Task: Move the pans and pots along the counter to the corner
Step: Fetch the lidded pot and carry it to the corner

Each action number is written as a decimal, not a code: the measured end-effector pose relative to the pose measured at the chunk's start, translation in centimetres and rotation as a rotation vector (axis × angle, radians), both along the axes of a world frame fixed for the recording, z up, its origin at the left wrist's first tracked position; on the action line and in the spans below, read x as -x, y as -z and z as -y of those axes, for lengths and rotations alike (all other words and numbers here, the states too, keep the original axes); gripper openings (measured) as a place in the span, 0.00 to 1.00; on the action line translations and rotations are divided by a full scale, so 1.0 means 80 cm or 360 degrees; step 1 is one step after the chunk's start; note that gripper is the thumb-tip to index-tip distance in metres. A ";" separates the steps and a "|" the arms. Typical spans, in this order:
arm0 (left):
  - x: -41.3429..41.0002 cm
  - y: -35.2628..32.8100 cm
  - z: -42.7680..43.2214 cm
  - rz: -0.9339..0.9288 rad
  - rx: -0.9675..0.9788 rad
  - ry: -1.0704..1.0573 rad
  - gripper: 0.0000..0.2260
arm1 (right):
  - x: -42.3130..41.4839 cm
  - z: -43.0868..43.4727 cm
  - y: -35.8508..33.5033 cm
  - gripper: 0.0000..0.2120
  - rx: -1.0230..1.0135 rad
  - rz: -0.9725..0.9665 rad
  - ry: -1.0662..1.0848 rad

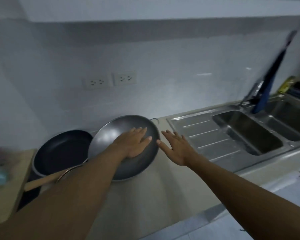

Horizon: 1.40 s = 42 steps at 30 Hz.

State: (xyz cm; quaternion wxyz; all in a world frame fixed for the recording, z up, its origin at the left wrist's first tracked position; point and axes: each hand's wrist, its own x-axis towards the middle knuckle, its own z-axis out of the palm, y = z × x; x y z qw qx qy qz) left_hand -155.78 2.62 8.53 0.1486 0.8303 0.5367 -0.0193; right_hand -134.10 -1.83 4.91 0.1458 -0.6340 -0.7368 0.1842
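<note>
the grey wok sits on the counter, against the dark pan at its 9 o'clock. left hand lies flat inside it, right hand spread at its 3 o'clock rim. i'd push both pans toward 9 o'clock together, slowly, so the wok doesn't tip.

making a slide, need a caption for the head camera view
Left hand flat inside a grey wok, right hand open beside its rim, a dark frying pan beside it.

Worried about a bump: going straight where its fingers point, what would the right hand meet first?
Likely the right hand meets the grey wok at its right rim; depth is unclear, so it might reach the wall instead.
</note>
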 end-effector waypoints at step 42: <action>-1.135 0.014 0.047 -0.0022 0.0102 0.1795 0.29 | -0.926 0.268 0.035 0.50 0.0189 0.0031 0.1931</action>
